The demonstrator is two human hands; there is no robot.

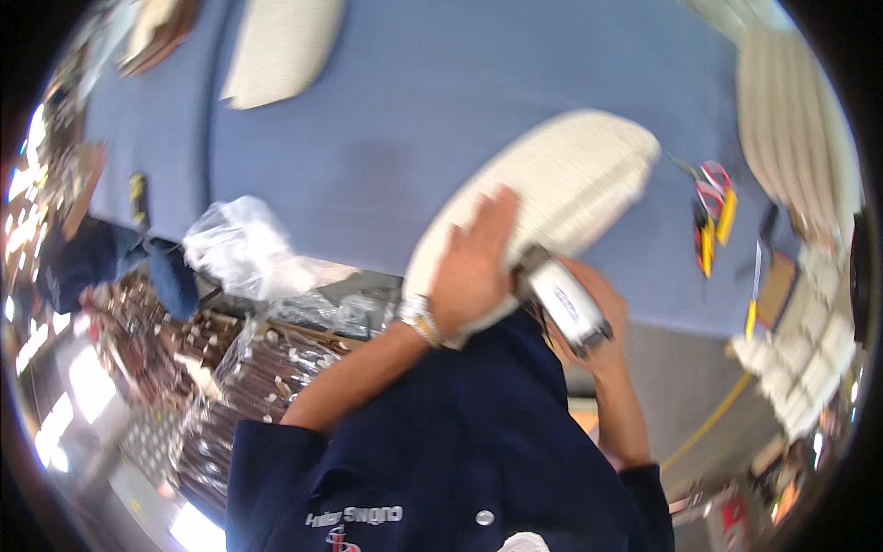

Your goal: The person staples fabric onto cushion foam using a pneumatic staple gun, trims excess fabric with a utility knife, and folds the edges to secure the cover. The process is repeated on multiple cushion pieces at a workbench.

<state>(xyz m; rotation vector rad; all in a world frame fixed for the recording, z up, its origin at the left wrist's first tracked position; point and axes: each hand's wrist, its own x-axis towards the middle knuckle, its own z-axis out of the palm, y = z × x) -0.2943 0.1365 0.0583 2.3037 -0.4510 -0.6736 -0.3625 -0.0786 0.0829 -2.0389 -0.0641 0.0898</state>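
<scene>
A long, rounded cream upholstered panel (561,166) lies aslant at the front edge of a blue-covered table (386,138). My left hand (471,267) rests flat on its near end, fingers stretched out, holding nothing. My right hand (602,304) is closed round a white and dark staple gun (566,299). The tool's nose meets the panel's near side, close to my left palm; whether it touches cannot be made out. Some motion blur softens both hands.
Another cream panel (283,46) lies farther back on the left. Clear plastic wrap (244,244) hangs at the table's front left. Scissors (713,184) and yellow-handled cutters (706,244) lie right. A ribbed cream piece (791,120) and white rolls (800,363) stand at the far right.
</scene>
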